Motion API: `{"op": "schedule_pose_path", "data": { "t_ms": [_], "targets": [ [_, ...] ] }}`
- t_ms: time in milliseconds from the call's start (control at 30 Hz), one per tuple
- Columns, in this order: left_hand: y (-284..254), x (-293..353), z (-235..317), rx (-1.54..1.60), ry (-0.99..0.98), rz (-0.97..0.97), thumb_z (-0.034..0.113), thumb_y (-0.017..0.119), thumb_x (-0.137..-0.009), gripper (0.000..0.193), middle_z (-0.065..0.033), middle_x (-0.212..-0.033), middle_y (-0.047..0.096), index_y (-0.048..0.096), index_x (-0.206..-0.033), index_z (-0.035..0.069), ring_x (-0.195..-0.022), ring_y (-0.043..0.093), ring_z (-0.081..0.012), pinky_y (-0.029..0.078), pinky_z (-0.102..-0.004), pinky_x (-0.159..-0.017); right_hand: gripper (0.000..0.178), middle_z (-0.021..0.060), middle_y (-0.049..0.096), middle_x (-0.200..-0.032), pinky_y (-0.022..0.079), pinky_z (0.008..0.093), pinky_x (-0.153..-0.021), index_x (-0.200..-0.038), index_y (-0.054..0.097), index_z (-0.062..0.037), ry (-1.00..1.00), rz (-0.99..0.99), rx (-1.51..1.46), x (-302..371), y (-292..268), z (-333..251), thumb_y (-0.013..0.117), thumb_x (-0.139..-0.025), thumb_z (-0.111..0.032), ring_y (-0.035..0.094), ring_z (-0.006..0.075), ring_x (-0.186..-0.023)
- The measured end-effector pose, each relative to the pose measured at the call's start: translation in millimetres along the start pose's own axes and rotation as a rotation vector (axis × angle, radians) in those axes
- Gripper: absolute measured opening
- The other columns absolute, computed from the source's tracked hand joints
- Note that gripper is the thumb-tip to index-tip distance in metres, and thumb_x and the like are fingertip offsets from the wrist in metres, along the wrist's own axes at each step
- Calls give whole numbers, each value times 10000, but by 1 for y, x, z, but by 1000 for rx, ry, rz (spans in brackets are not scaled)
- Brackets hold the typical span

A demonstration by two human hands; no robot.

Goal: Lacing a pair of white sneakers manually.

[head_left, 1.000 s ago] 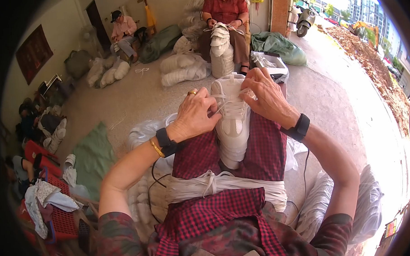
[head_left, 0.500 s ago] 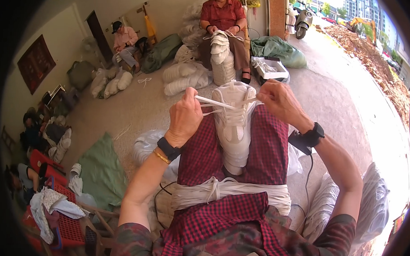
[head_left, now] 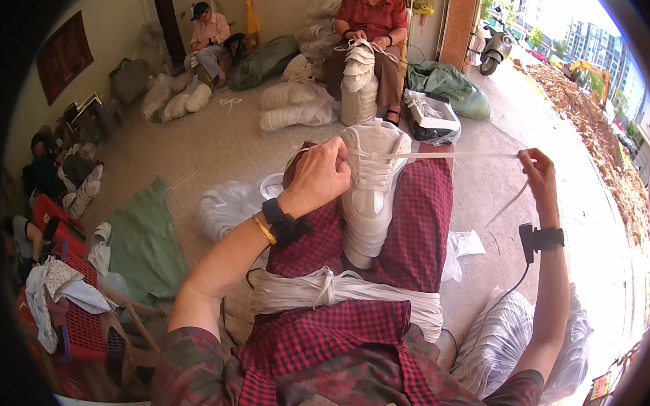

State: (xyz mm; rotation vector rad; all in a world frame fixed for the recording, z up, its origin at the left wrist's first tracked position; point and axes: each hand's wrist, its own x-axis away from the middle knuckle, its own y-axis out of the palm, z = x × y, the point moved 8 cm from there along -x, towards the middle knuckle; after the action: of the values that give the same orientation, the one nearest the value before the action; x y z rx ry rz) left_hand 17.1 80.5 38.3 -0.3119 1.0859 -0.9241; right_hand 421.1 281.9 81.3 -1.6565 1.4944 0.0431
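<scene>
- Holding a white lace taut in the head view, my right hand out to the side, well apart from the shoe.
- Right fingers: thumb and fingertips pinched together on the lace; its loose end hangs below them.
- Left hand: fingers curled in, at the left edge of the white shoe, near the upper eyelets. Can't tell if the fingertips grip lace or shoe.
- Shoe: between my knees, toe toward me, on top of a stack of pale shoes. Lace rows cross its front; the taut one leaves near the top.
- Lap: red-and-black checked cloth; tied bundle of white laces across it.
- Wrists: black band on the right, another plus gold bracelet on the left.
- Floor: plastic-wrapped stack near my right forearm, green cloth off left.
- Opposite: seated co-worker in red shirt, shoe stack between the knees; open box beside.
</scene>
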Motion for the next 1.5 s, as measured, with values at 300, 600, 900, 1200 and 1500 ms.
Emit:
{"op": "schedule_pose_path", "data": {
  "t_ms": [300,600,900,1200,1500],
  "targets": [
    [-8,-14,1,46,118,31,61,628,-817,154,-119,-911,579,557,-936,-6,-827,620,-252,536,-380,-705,445,181,668,-1116,527,421,-839,-1184,599,-3,-225,-247,-53,33,137,-122,739,-815,-208,646,300,-1028],
    [-27,-3,-2,-221,458,-51,118,662,-870,111,-87,-806,561,594,-946,75,-654,608,-277,521,-374,-626,139,234,635,-879,506,472,-682,-1008,524,-1,-606,-364,113,46,172,-165,575,-890,-54,639,431,-812],
    [-178,27,-98,-562,452,109,20,619,-860,174,-106,-876,595,636,-1028,66,-798,630,-330,524,-412,-684,46,201,660,-879,521,444,-649,-975,555,-20,-544,-247,428,42,55,-96,565,-936,-44,655,403,-778],
    [-360,71,-111,-984,278,381,48,599,-941,144,-162,-944,624,652,-1070,14,-906,613,-373,497,-420,-800,57,175,660,-829,492,424,-602,-1014,543,-33,-290,82,972,41,-155,-20,498,-981,-26,645,338,-683],
    [-378,99,-106,-1138,242,578,26,622,-922,179,-86,-987,547,681,-1090,45,-944,568,-290,476,-399,-811,131,80,625,-1026,526,414,-691,-1063,668,-97,-468,696,1134,63,-211,-46,566,-983,-77,630,260,-955]
  ]
}}
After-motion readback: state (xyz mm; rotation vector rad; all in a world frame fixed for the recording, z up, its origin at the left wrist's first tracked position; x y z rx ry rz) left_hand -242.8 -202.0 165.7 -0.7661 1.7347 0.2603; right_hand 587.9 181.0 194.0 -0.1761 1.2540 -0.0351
